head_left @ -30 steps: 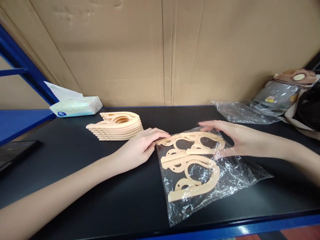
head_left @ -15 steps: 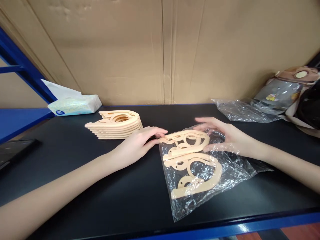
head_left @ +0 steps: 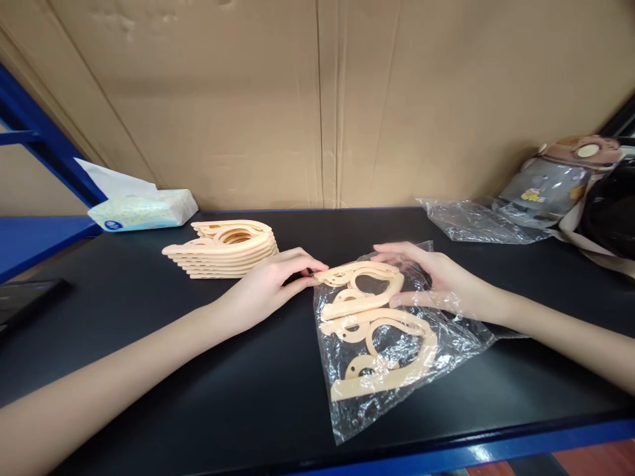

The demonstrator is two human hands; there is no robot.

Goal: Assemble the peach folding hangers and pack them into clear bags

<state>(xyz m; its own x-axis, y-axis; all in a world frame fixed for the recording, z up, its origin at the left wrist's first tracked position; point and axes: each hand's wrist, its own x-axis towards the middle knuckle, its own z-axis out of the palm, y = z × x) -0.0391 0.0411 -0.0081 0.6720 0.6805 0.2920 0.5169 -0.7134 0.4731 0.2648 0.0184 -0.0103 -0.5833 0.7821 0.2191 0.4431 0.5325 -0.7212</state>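
Left hand (head_left: 270,287): fingertips pinched narrow on the near tip of the top hanger (head_left: 347,270), at the mouth of the clear bag (head_left: 446,340). Right hand (head_left: 439,283): cupped over the hanger's far curve, film draped on it; firm grip or mere steadying, cannot tell. Bag lies flat on the black table (head_left: 198,370) with more hangers inside, right of the loose stack of hangers (head_left: 223,250). Risk: a hook snags the film, tearing it or dragging the lower hangers askew.
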